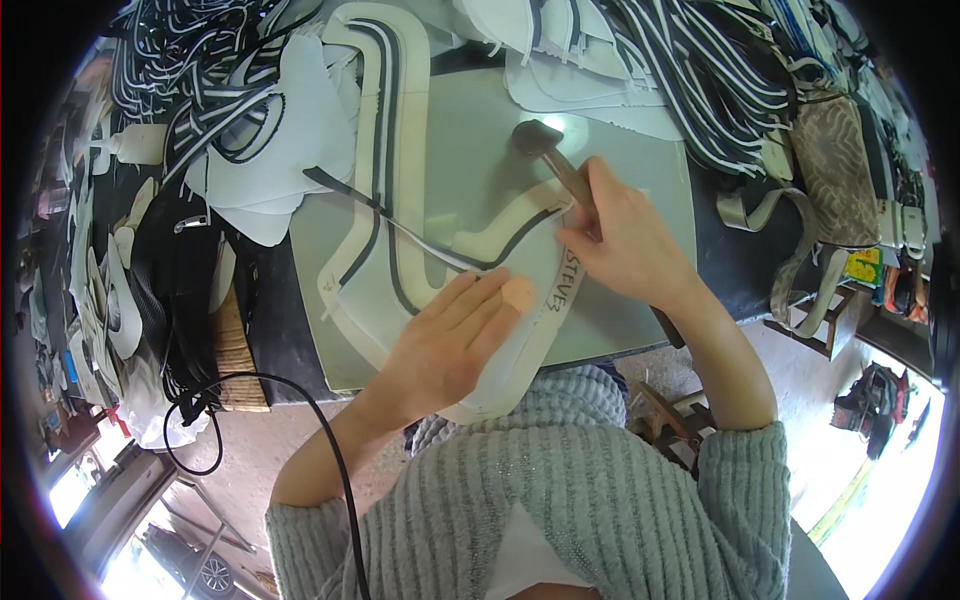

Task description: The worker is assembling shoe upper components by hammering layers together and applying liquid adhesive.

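Observation:
My right hand (632, 245) is wrapped round the handle of a hammer (572, 182), its dark head raised toward the far side. Flat on a white sheet piece (372, 318) lies my left hand (450, 340), fingers stretched out, one fingertip under a tan covering. A cream curved template (411, 130) with cut-out channels sits over the white piece; handwriting marks its right arm. Dark and white trim strips run along its channels. One loose strip (410, 236) crosses the template diagonally, and its near end reaches my left fingertips.
Under the work is a grey-green board (655, 175) on a dark table. White cut pieces (270, 160) lie left, more at the far side, beside bundles of striped strips (700, 90). A patterned pouch (835, 170) sits right. A black cable (335, 440) hangs by my left arm.

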The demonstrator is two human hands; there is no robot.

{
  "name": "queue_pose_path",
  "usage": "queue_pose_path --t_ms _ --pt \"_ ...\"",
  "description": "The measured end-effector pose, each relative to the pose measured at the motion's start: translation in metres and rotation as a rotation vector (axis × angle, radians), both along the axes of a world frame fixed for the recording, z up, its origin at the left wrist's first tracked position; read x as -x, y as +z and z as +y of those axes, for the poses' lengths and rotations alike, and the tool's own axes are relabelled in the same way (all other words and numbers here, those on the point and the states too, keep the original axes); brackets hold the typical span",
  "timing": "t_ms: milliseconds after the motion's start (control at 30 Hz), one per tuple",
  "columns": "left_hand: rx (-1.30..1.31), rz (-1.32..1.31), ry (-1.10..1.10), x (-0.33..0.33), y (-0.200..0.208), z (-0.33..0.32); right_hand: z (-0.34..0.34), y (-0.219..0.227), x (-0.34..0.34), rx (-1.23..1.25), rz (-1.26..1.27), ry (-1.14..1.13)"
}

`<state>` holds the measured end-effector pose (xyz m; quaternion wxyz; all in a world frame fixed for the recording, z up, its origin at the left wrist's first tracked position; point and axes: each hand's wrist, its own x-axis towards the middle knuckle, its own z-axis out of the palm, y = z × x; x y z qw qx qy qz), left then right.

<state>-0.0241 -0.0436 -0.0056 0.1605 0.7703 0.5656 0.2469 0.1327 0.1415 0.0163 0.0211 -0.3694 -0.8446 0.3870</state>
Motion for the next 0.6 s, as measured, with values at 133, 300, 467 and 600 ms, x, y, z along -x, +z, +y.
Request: queue_pose_path --t_ms 133,300,467,600 --pt "-0.034 -0.133 0.206 -0.01 0.01 0.024 -0.004 -0.005 -0.007 -0.027 0.081 -0.021" --pt "-0.027 -0.025 0.259 -0.029 -0.01 0.034 -0.009 -0.004 -0.006 0.006 0.157 -0.033" --pt "0.0 -0.117 0.229 -0.02 -0.007 0.043 -0.007 -0.008 -0.002 -0.023 0.149 -0.027" --pt "-0.031 -0.066 0.483 -0.016 0.018 0.053 -0.005 -0.003 -0.003 -0.038 0.137 -0.054"
